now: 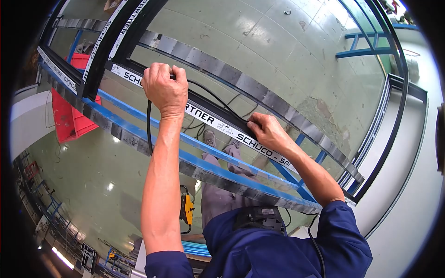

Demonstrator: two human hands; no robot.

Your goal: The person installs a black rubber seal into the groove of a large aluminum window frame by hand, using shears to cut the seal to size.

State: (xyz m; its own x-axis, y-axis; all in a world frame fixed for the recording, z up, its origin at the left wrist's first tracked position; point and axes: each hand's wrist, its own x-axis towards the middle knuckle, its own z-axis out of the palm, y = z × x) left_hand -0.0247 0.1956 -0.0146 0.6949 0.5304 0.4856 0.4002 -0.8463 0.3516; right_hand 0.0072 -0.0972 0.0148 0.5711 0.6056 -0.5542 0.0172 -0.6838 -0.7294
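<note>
Fingers (161,72) of the left hand (164,90) curl tight around a black rubber cord (149,125). The right hand (269,132) presses its close-set fingertips onto the black frame profile (218,121), which lies across the blue rack (134,112).

My left hand (164,90) is closed around a black cord (149,125) on a black frame bar (213,121) that carries a white label strip. My right hand (268,133) presses its fingertips on the same bar. Blue rack rails (222,155) run beneath, with a red bin (69,120) to the left.

Black cord (149,124) along taped frame profile (218,122)
</note>
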